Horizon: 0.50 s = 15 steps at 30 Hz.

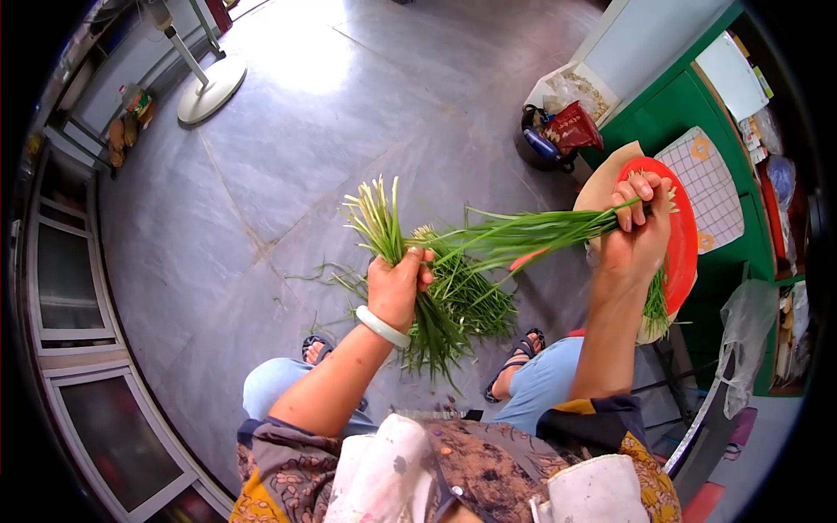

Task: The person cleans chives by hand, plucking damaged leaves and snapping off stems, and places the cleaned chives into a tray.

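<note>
My left hand (398, 286) is closed round a bunch of garlic chives (377, 218), pale cut ends up and green leaves hanging down. My right hand (641, 213) grips a second bunch of chives (532, 234) by its pale ends; its leaves stretch left toward my left hand. Below them, a loose pile of chives (479, 301) lies on the floor between my feet. Just beyond my right hand is a red tray (684, 253), partly hidden by my wrist, with more chives (656, 301) along its near edge.
A green cabinet (649, 113) stands on the right, with a checked cloth (706, 187) against it. A dark pot (539, 148) holding packets is near the wall. The white fan base (212, 90) stands at upper left. A clear plastic bag (745, 340) hangs at right.
</note>
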{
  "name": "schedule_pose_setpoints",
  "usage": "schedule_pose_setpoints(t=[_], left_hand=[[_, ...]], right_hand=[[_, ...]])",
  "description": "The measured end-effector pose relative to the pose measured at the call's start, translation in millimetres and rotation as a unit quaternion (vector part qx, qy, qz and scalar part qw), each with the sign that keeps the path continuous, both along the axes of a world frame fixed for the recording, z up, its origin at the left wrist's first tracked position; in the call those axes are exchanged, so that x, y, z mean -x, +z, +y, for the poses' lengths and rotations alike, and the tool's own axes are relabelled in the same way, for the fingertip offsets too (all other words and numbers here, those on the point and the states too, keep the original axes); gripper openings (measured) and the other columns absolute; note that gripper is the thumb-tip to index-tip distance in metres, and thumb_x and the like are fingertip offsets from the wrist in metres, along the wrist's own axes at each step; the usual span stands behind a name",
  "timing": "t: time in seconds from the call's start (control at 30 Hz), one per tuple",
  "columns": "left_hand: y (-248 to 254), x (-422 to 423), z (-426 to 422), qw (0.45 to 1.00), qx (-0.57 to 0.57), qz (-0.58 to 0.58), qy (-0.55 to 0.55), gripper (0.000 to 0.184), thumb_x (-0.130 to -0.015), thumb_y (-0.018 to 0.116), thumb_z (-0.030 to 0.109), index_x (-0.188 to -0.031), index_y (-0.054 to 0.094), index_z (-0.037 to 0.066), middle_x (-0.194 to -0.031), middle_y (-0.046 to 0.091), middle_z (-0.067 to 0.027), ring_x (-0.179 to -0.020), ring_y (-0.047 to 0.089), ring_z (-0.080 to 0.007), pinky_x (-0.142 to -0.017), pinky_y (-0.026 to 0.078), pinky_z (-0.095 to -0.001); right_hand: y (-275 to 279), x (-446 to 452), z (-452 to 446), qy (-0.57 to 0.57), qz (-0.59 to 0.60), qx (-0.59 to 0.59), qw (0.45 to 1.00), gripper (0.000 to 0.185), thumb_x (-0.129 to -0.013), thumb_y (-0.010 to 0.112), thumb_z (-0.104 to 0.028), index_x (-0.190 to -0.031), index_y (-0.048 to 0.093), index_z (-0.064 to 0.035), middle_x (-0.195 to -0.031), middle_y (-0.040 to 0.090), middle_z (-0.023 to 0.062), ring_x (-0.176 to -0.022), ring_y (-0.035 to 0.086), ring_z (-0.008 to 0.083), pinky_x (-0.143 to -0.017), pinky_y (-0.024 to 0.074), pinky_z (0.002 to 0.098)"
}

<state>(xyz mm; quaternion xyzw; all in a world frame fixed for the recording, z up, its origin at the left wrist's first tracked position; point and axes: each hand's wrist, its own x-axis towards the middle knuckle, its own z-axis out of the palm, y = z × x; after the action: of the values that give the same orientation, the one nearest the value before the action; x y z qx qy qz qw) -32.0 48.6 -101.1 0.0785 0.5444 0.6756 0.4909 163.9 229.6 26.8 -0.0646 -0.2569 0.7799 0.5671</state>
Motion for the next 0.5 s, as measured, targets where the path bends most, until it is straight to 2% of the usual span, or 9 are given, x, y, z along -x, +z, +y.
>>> schedule_pose_setpoints(t=[0.1,0.13,0.23,0.27,0.3,0.37,0.43,0.47,0.5], left_hand=[[11.7,5.0,-2.3,0.999,-0.006,-0.033,-0.006,0.014,-0.092,0.057,0.018,-0.089,0.059,0.004,-0.073,0.059,-0.0031,-0.056,0.050,-0.0102,-0.050,0.037,-0.0240],[14.9,7.1,-4.8,0.998,-0.010,-0.054,-0.014,0.016,-0.092,0.058,0.021,-0.087,0.059,0.006,-0.074,0.060,-0.0032,-0.055,0.049,-0.0102,-0.050,0.036,-0.0238],[15.4,14.3,-9.8,0.995,-0.008,-0.081,-0.049,0.017,-0.092,0.059,0.022,-0.089,0.058,0.005,-0.076,0.061,-0.0045,-0.055,0.049,-0.0107,-0.049,0.037,-0.0243],[13.8,16.0,-10.9,0.993,-0.024,-0.096,-0.067,0.016,-0.092,0.059,0.022,-0.088,0.058,0.006,-0.078,0.062,-0.0058,-0.055,0.049,-0.0110,-0.050,0.038,-0.0245],[14.4,16.0,-11.5,0.991,-0.035,-0.099,-0.078,0.014,-0.091,0.060,0.019,-0.088,0.059,0.006,-0.079,0.062,-0.0060,-0.055,0.049,-0.0110,-0.050,0.038,-0.0244],[17.8,14.2,-12.4,0.988,-0.058,-0.107,-0.099,0.009,-0.090,0.060,0.015,-0.089,0.060,0.006,-0.079,0.063,-0.0062,-0.055,0.050,-0.0110,-0.050,0.038,-0.0240],[23.6,11.3,-11.7,0.985,-0.055,-0.107,-0.122,0.004,-0.088,0.060,0.009,-0.091,0.061,0.006,-0.081,0.064,-0.0064,-0.055,0.050,-0.0108,-0.050,0.039,-0.0234],[24.7,10.0,-11.3,0.984,-0.054,-0.107,-0.134,0.005,-0.087,0.060,0.006,-0.092,0.062,0.006,-0.081,0.064,-0.0065,-0.055,0.051,-0.0107,-0.050,0.039,-0.0231],[23.8,9.2,-11.2,0.982,-0.054,-0.101,-0.147,0.007,-0.087,0.060,0.004,-0.093,0.062,0.006,-0.082,0.064,-0.0065,-0.055,0.051,-0.0105,-0.050,0.039,-0.0229]], right_hand=[[5.8,-4.5,-2.0,-0.052,-0.113,-0.054,0.991,0.028,-0.100,0.045,-0.029,-0.088,0.054,-0.0047,-0.069,0.048,0.0035,-0.054,0.034,0.0080,-0.049,0.0304,0.0223],[5.6,-5.3,-4.6,-0.046,-0.180,-0.083,0.979,0.030,-0.100,0.045,-0.032,-0.087,0.054,-0.0060,-0.065,0.047,0.0026,-0.056,0.038,0.0102,-0.055,0.0351,0.0247],[-13.7,7.6,-13.4,-0.006,-0.285,-0.123,0.951,0.030,-0.100,0.045,-0.031,-0.087,0.053,-0.0055,-0.065,0.051,0.0036,-0.060,0.045,0.0132,-0.061,0.0399,0.0276],[-22.4,7.6,-13.8,0.042,-0.308,-0.154,0.938,0.030,-0.100,0.045,-0.030,-0.088,0.054,-0.0046,-0.069,0.055,0.0055,-0.066,0.052,0.0154,-0.068,0.0444,0.0301],[-26.5,15.6,-24.4,0.057,-0.331,-0.121,0.934,0.030,-0.099,0.046,-0.030,-0.088,0.055,-0.0036,-0.071,0.057,0.0067,-0.066,0.054,0.0170,-0.069,0.0469,0.0315],[-20.0,32.1,-44.2,0.115,-0.359,-0.059,0.925,0.030,-0.099,0.047,-0.030,-0.090,0.057,-0.0029,-0.073,0.057,0.0067,-0.062,0.054,0.0162,-0.065,0.0488,0.0307],[-27.8,39.3,-49.4,0.181,-0.352,-0.035,0.918,0.027,-0.098,0.049,-0.028,-0.092,0.059,-0.0035,-0.070,0.055,0.0048,-0.057,0.050,0.0120,-0.054,0.0441,0.0264],[-36.4,40.2,-49.6,0.200,-0.365,-0.031,0.909,0.021,-0.097,0.051,-0.023,-0.094,0.060,-0.0041,-0.069,0.052,0.0021,-0.054,0.045,0.0078,-0.048,0.0369,0.0232],[-40.1,43.8,-52.0,0.207,-0.385,-0.021,0.899,0.016,-0.094,0.056,-0.020,-0.094,0.061,-0.0047,-0.067,0.049,-0.0017,-0.054,0.041,0.0050,-0.047,0.0320,0.0225]])
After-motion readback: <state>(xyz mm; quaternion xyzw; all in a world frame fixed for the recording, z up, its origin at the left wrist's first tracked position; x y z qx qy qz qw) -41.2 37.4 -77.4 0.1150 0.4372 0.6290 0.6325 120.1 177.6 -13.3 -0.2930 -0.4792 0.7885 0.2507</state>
